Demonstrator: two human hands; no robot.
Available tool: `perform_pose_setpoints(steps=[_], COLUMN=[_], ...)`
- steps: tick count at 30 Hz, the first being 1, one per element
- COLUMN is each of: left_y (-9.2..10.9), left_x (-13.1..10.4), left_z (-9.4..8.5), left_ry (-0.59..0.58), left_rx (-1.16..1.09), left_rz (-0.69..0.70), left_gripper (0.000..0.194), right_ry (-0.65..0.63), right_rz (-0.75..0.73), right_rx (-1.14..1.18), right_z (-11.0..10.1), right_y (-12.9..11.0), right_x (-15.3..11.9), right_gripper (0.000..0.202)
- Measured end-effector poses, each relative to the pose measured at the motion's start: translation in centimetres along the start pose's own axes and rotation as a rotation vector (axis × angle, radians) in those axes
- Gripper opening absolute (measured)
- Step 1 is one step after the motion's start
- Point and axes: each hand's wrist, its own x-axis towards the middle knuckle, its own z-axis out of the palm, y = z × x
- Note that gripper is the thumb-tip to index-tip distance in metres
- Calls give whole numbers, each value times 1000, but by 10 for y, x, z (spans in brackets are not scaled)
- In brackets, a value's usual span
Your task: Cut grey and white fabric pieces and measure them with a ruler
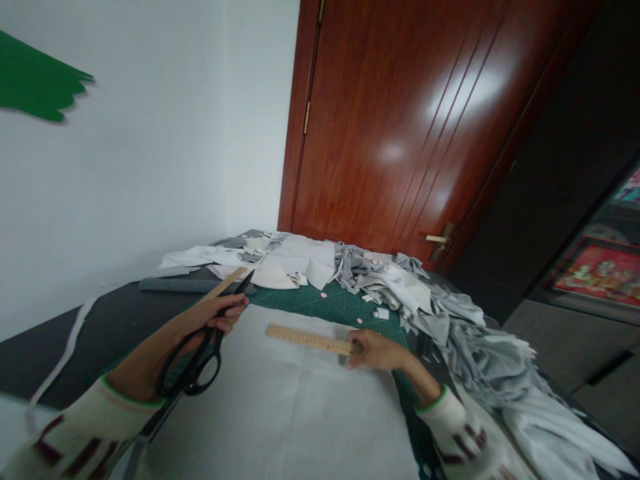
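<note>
Smooth, faintly creased white sheet (300, 407) nearest. The left grip (217, 317) is curled closed around scissors (204, 367) with black looped handles. The right grip (376, 350), thumb and fingers nearly together, pinches the right end of a flat wooden ruler (305, 338) above the sheet. Beyond: gridded green mat (310, 303), crumpled grey-and-white scraps (350, 263), glossy red-brown door (380, 133).

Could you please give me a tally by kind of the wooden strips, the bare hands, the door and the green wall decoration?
Wooden strips: 2 (the ruler at the right hand, the other strip by the left hand)
Bare hands: 2
Door: 1
Green wall decoration: 1
Total: 6
</note>
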Motion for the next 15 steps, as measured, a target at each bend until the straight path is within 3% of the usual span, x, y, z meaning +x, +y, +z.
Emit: perform_pose_setpoints(steps=[6, 15], left_y=[-8, -19], left_x=[14, 18], left_z=[5, 12], left_ry=[-22, 15], left_rx=[45, -104], left_rz=[-49, -82], left_gripper=[26, 26], right_ry=[83, 224], right_rz=[-17, 101], right_rx=[-112, -268], right_z=[14, 4], right_y=[-6, 21], right_x=[34, 41], right_gripper=[8, 15])
